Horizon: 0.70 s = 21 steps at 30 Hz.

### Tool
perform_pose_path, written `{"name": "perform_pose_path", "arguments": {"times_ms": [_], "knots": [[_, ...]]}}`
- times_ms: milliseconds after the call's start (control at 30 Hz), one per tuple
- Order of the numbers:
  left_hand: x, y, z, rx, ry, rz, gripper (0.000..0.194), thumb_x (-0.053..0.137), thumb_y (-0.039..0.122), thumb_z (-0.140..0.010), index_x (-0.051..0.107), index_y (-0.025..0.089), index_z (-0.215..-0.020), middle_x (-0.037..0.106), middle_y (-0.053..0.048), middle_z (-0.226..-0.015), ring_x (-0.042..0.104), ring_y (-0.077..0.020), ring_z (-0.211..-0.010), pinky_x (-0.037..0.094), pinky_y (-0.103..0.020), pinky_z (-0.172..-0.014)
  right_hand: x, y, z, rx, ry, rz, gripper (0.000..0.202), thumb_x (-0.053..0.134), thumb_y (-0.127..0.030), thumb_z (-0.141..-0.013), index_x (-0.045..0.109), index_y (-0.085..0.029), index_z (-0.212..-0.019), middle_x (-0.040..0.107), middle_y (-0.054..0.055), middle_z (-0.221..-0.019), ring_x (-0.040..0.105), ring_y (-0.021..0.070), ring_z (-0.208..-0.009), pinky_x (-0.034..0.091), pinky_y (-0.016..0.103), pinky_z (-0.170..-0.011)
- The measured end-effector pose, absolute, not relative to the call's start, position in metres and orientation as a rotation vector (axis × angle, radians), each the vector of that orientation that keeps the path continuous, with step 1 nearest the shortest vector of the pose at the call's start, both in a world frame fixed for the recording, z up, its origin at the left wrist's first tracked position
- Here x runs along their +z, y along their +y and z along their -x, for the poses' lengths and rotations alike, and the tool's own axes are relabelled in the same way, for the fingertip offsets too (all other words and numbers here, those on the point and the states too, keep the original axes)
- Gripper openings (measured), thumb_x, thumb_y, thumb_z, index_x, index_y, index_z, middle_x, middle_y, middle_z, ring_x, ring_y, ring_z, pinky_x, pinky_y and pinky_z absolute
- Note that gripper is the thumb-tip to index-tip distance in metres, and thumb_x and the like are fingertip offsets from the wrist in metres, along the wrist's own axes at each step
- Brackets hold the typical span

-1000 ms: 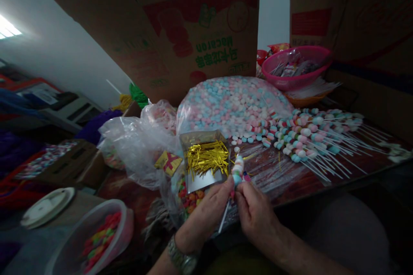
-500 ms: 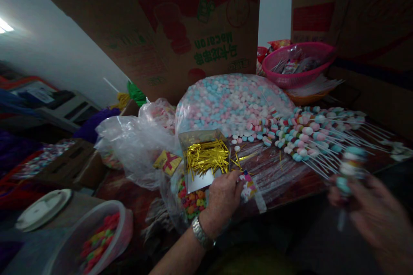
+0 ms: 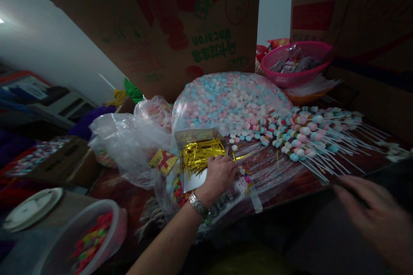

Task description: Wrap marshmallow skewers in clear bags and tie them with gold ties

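My left hand point(image 3: 219, 178), a metal watch on its wrist, rests at the right edge of a box point(image 3: 196, 133) of gold twist ties point(image 3: 201, 154). Its fingers curl down and press together; what they pinch is hidden. Against that hand lies a clear plastic bag with a colourful print point(image 3: 247, 180). My right hand point(image 3: 371, 215), blurred, is off the table's front edge, its thumb apart from the stretched fingers and nothing visible in it. Just beyond it is a pile of marshmallow skewers point(image 3: 300, 133) with white sticks pointing toward the right.
A large clear bag of pastel marshmallows point(image 3: 222, 99) lies behind, before a tall carton point(image 3: 200, 21). At back right stands a pink basket point(image 3: 297, 77). A translucent tub point(image 3: 112, 232) of coloured candies sits at lower left, near crumpled plastic bags point(image 3: 125, 142).
The marshmallow skewer in my right hand is out of sight, and that hand has opened. My left hand has shifted slightly up, with more clear plastic showing below it.
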State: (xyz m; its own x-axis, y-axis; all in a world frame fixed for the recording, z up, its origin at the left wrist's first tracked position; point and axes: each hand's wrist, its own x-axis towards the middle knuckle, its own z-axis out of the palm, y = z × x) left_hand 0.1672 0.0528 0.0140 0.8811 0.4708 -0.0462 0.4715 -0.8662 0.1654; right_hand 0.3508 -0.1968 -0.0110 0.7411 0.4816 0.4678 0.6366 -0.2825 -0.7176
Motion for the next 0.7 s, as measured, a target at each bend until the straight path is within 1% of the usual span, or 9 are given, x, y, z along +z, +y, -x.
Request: {"name": "perform_pose_path", "arguments": {"times_ms": [67, 133, 167, 233, 300, 400, 533, 633, 700], "knots": [[0.029, 0.055, -0.168, -0.065, 0.607, -2.919, 0.024, 0.044, 0.024, -0.085, 0.066, 0.018, -0.076, 0.063, -0.008, -0.085, 0.052, -0.0221, -0.083, 0.029, -0.036, -0.077, -0.007, -0.145, -0.330, -0.204, -1.275, 1.844, 0.025, 0.058, -0.029, -0.080, 0.061, -0.024, -0.104, 0.062, 0.012, -0.105, 0.051, 0.0283, -0.104, 0.036, 0.047, -0.092], [0.039, 0.055, -0.165, -0.076, 0.503, -2.925, 0.020, 0.046, 0.020, -0.082, 0.065, 0.019, -0.079, 0.064, -0.007, -0.085, 0.053, -0.0219, -0.083, 0.030, -0.036, -0.079, -0.005, -0.094, -0.305, -0.106, -1.558, 1.737, 0.028, 0.054, -0.025, -0.082, 0.057, -0.019, -0.109, 0.060, 0.011, -0.111, 0.048, 0.0284, -0.106, 0.036, 0.045, -0.089], [0.042, 0.054, -0.161, -0.033, 0.499, -2.908, 0.018, 0.047, 0.019, -0.082, 0.065, 0.019, -0.083, 0.064, -0.007, -0.087, 0.053, -0.0215, -0.084, 0.031, -0.036, -0.080, -0.006, -0.072, -0.293, -0.022, -1.628, 1.672, 0.018, 0.051, -0.021, -0.083, 0.060, -0.019, -0.098, 0.064, 0.008, -0.097, 0.053, 0.0247, -0.096, 0.039, 0.041, -0.082], [0.041, 0.053, -0.152, 0.126, 0.587, -2.843, 0.016, 0.050, 0.020, -0.081, 0.063, 0.020, -0.090, 0.065, -0.005, -0.090, 0.055, -0.0207, -0.086, 0.031, -0.037, -0.084, -0.012, -0.043, -0.277, 0.097, -1.566, 1.633, 0.014, 0.047, -0.019, -0.085, 0.059, -0.018, -0.077, 0.062, 0.004, -0.077, 0.054, 0.0193, -0.079, 0.040, 0.033, -0.072], [0.032, 0.052, -0.143, 0.304, 0.740, -2.753, 0.011, 0.054, 0.025, -0.080, 0.061, 0.021, -0.087, 0.065, -0.003, -0.086, 0.056, -0.0202, -0.085, 0.029, -0.040, -0.089, -0.020, -0.033, -0.271, 0.156, -1.461, 1.633, 0.020, 0.048, -0.020, -0.086, 0.054, -0.018, -0.068, 0.057, 0.002, -0.068, 0.052, 0.0164, -0.070, 0.038, 0.029, -0.065], [0.014, 0.057, -0.139, 0.438, 0.854, -2.680, 0.009, 0.057, 0.025, -0.079, 0.058, 0.019, -0.073, 0.064, -0.001, -0.076, 0.057, -0.0189, -0.080, 0.026, -0.044, -0.094, -0.032, -0.033, -0.277, 0.167, -1.423, 1.658, 0.017, 0.051, -0.022, -0.085, 0.054, -0.018, -0.069, 0.057, 0.002, -0.070, 0.050, 0.0167, -0.072, 0.036, 0.028, -0.065], [0.003, 0.072, -0.151, 0.380, 0.723, -2.768, 0.010, 0.055, 0.024, -0.081, 0.059, 0.018, -0.073, 0.064, -0.002, -0.075, 0.057, -0.0195, -0.079, 0.028, -0.044, -0.093, -0.039, -0.029, -0.290, 0.161, -1.442, 1.699, 0.005, 0.055, -0.018, -0.081, 0.058, -0.018, -0.083, 0.059, 0.006, -0.088, 0.047, 0.0210, -0.089, 0.034, 0.032, -0.076], [0.007, 0.077, -0.158, 0.308, 0.597, -2.834, 0.013, 0.051, 0.024, -0.083, 0.059, 0.018, -0.074, 0.063, -0.003, -0.074, 0.056, -0.0197, -0.078, 0.033, -0.041, -0.089, -0.039, -0.021, -0.296, 0.200, -1.482, 1.677, 0.009, 0.053, -0.012, -0.078, 0.057, -0.019, -0.073, 0.057, 0.002, -0.076, 0.049, 0.0182, -0.080, 0.034, 0.030, -0.073], [0.012, 0.074, -0.158, 0.305, 0.598, -2.843, 0.010, 0.051, 0.024, -0.082, 0.058, 0.018, -0.081, 0.063, -0.005, -0.080, 0.056, -0.0209, -0.080, 0.035, -0.040, -0.085, -0.036, -0.021, -0.297, 0.227, -1.498, 1.647, 0.011, 0.052, -0.012, -0.079, 0.055, -0.018, -0.071, 0.056, 0.000, -0.071, 0.050, 0.0163, -0.074, 0.035, 0.028, -0.069]]}}
